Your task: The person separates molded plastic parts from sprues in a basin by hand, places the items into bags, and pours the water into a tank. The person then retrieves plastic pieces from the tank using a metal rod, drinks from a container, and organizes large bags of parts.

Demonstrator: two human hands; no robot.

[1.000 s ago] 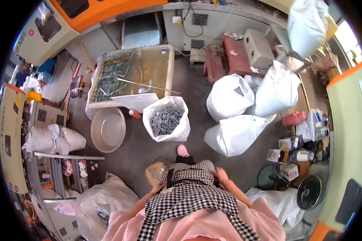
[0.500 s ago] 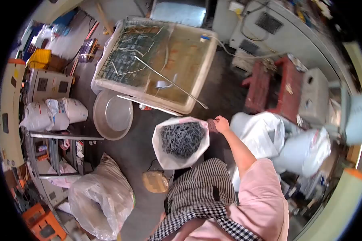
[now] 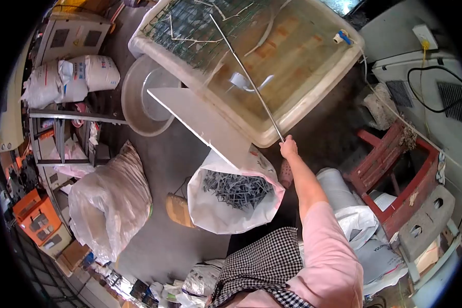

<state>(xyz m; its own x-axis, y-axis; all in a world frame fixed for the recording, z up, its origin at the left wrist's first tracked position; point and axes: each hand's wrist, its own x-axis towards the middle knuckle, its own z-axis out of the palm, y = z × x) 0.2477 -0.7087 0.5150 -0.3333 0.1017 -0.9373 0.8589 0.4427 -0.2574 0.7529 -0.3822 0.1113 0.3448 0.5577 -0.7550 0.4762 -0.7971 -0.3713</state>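
Right hand (image 3: 288, 148) closed around the near end of a long thin metal rod (image 3: 246, 77). Looks stiff, light and smooth, so likely to wobble when held at the tip. Stretches up and away from the grip, over the tub (image 3: 313, 87) of brown water. Left hand out of sight.

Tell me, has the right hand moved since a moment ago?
Yes. The right hand has gone from the sack rim up to the tub edge, gripping the long rod.
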